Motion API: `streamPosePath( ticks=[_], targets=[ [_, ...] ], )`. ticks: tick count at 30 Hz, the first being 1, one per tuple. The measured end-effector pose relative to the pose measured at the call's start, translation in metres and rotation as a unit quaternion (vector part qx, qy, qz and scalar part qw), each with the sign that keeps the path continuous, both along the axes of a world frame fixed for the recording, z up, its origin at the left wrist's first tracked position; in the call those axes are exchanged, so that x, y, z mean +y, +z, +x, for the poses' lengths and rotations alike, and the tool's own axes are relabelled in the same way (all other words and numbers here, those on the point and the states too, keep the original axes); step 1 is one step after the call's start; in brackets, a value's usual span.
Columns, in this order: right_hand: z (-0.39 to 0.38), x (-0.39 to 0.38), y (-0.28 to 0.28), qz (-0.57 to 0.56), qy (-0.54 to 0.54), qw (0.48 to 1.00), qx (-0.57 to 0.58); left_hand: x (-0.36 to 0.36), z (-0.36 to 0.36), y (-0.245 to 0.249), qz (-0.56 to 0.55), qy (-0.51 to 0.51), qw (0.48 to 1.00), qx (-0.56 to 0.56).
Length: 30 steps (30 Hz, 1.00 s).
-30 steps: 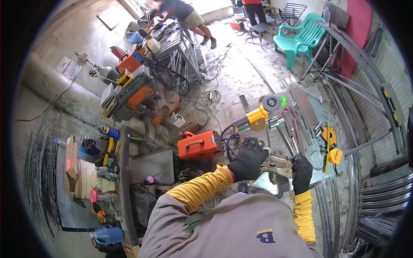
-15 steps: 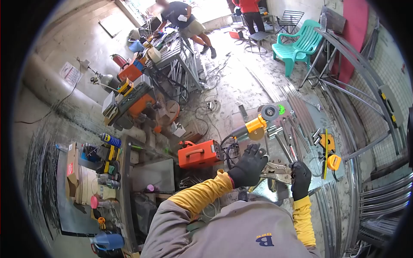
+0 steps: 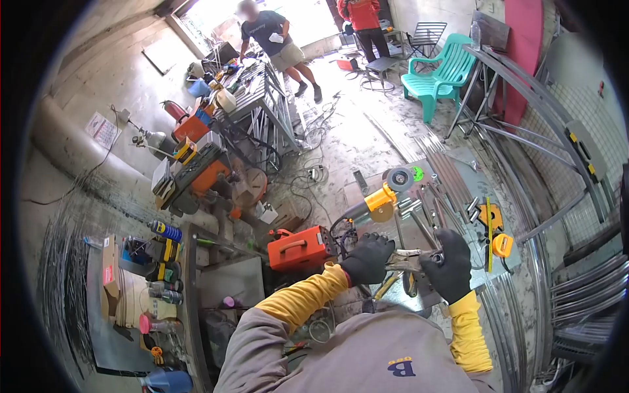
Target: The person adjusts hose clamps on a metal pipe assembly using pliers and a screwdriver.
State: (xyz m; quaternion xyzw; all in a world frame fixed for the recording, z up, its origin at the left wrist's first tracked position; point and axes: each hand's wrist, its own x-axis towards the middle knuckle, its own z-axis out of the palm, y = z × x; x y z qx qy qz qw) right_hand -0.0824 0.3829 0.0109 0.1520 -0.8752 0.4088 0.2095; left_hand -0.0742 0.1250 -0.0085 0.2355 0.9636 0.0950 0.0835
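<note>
In black gloves, both my hands grip a pair of metal locking pliers (image 3: 407, 262) low over the metal sheet (image 3: 429, 296). My left hand (image 3: 368, 259) is closed around the left end of the pliers, its fingers curled. My right hand (image 3: 448, 263) is closed at the other end, thumb and fingers wrapped around it. Below the pliers lie more hand tools, partly hidden. Just beyond my hands rests a yellow angle grinder (image 3: 380, 198) with a grey disc. Metal tubes (image 3: 422, 226) lie beside it.
An orange-red welding machine (image 3: 300, 247) stands left of my hands. To the right lie a yellow tape measure (image 3: 502, 245), a yellow ruler (image 3: 489, 234) and an orange magnet (image 3: 485, 216). Long metal bars (image 3: 514, 327) run along the floor. Two people (image 3: 267, 36) stand farther back, near a green chair (image 3: 436, 82).
My left hand has gone from spread fingers to closed on the pliers. My right hand has turned and moved left with the pliers. The camera view has shifted slightly.
</note>
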Motion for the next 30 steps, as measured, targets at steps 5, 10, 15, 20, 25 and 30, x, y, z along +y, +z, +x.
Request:
streamPosePath(
  ticks=[5, 10, 15, 20, 25, 30],
  targets=[
    [0.01, -0.045, -0.009, 0.275, 0.176, 0.945, -0.015, 0.009, 0.003, -0.003, 0.019, -0.012, 1.0, 0.021],
    [-0.018, -0.075, -0.039, 0.345, 0.133, 0.925, -0.083, 0.011, -0.002, -0.011, 0.021, 0.035, 0.999, -0.016],
    [-0.035, -0.08, -0.033, 0.337, 0.188, 0.908, -0.162, 0.011, -0.001, -0.001, 0.024, 0.118, 0.989, -0.085],
    [-0.046, -0.079, -0.016, 0.348, 0.224, 0.894, -0.169, 0.01, -0.003, -0.008, 0.099, 0.163, 0.977, -0.094],
    [-0.05, -0.082, -0.02, 0.366, 0.214, 0.878, -0.221, 0.003, -0.009, -0.032, 0.099, 0.093, 0.99, 0.03],
    [-0.055, -0.083, -0.045, 0.367, 0.231, 0.883, -0.178, 0.006, -0.012, -0.047, 0.109, 0.122, 0.986, 0.011]
  ],
)
